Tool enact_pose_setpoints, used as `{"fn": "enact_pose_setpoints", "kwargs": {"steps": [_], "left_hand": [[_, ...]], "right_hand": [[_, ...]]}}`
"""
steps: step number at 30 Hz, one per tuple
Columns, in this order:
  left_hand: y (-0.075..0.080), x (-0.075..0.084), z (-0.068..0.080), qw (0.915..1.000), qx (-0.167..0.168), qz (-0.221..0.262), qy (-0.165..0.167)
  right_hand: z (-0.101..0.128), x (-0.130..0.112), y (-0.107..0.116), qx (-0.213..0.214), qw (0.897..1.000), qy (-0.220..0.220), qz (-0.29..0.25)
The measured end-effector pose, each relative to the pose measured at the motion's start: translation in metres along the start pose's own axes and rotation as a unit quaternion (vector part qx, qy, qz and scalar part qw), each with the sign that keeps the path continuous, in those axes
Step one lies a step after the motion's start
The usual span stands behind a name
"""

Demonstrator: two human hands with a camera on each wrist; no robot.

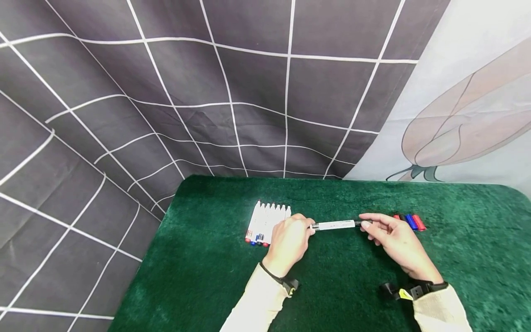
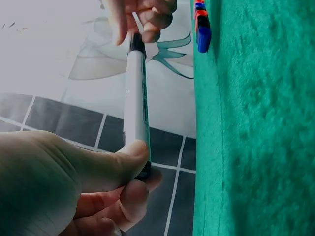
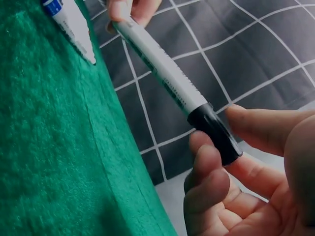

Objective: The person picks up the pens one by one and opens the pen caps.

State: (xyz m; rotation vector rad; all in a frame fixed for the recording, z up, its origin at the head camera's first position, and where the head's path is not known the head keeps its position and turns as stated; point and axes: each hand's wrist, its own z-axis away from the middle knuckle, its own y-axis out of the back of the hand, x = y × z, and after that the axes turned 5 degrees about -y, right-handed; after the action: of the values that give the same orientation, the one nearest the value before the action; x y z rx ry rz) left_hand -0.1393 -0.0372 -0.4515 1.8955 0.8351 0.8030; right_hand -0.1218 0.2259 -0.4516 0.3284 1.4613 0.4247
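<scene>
Head view, nearest me: my left hand [image 1: 289,242] pinches the tail end of a white marker [image 1: 334,225] held level just above the green tabletop [image 1: 207,276], while my right hand [image 1: 394,240] grips its black cap [image 3: 214,132] between thumb and fingertips. Beyond the left hand lies a row of white markers [image 1: 267,221], and past the right hand loose coloured caps [image 1: 410,222]. I judge that a skewed pull could jerk the cap free and scatter those caps.
</scene>
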Motion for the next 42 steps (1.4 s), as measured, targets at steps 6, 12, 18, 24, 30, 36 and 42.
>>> {"fn": "enact_pose_setpoints", "kwargs": {"steps": [6, 12, 18, 24, 30, 36, 42], "left_hand": [[0.003, -0.005, -0.001, 0.9999, 0.012, 0.008, -0.007], [0.003, -0.001, -0.003, 0.9988, 0.022, -0.012, -0.042], [0.001, 0.007, -0.002, 0.9943, 0.032, -0.041, -0.093], [-0.003, 0.014, -0.003, 0.9876, 0.050, -0.046, -0.141], [-0.007, 0.016, -0.002, 0.9846, 0.055, -0.037, -0.162], [-0.007, 0.015, -0.002, 0.9841, 0.040, -0.028, -0.171], [-0.006, 0.013, -0.002, 0.9820, 0.022, -0.023, -0.186]], "right_hand": [[0.001, -0.002, -0.006, -0.004, 1.000, -0.008, -0.014], [0.000, -0.009, -0.018, -0.023, 0.993, -0.056, -0.102], [0.002, -0.017, -0.028, -0.034, 0.985, -0.081, -0.150], [0.006, -0.021, -0.035, -0.039, 0.978, -0.076, -0.188], [0.008, -0.024, -0.040, -0.049, 0.977, -0.060, -0.196], [0.008, -0.025, -0.041, -0.049, 0.977, -0.067, -0.195], [0.008, -0.026, -0.041, -0.064, 0.975, -0.076, -0.198]]}}
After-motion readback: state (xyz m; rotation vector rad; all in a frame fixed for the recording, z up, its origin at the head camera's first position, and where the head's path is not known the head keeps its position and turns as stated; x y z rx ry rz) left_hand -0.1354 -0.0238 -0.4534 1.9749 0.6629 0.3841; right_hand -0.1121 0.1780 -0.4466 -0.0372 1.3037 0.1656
